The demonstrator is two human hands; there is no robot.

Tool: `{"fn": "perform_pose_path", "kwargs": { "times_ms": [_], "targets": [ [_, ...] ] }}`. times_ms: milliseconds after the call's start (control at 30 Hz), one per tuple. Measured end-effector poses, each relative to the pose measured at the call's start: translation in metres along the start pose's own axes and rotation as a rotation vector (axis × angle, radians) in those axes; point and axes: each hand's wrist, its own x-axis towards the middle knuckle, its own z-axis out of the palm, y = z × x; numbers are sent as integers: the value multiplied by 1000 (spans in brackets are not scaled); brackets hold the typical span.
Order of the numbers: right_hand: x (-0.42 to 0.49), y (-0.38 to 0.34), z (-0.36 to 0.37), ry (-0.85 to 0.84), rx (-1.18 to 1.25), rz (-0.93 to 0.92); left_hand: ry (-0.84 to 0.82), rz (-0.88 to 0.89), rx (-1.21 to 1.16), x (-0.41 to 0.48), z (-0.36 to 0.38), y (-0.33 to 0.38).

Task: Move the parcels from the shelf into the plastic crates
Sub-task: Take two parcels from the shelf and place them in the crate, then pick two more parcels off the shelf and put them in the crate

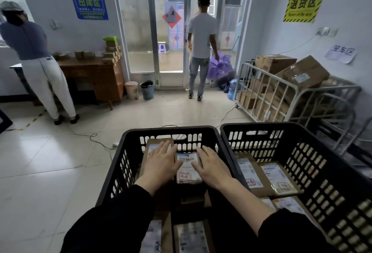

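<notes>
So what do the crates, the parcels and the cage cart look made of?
Crates: black moulded plastic with a matte finish, judging by the slotted walls and rounded rim.
Parcels: brown cardboard with white paper labels, some glossy as if taped over.
Cart: pale metal tubing, probably painted or galvanised; the finish is hard to tell.
</notes>
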Motion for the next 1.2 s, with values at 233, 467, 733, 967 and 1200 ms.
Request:
{"fn": "perform_pose_path", "kwargs": {
  "times_ms": [233, 467, 733, 967, 1200],
  "targets": [
    [-45, 27, -36, 43, -45, 149, -20, 101, 1, 0, 8, 26],
    [-103, 55, -72, 18, -112, 239, -16, 265, 19, -13, 6, 85],
    [-193, 95, -106, 140, -110, 360, -23, 444, 27, -55, 7, 174],
    [-308, 130, -145, 188, -100, 541, -40, 616, 32, -116, 8, 274],
    [-454, 149, -179, 287, -141, 690, -77, 843, -17, -210, 16, 384]
  ]
}}
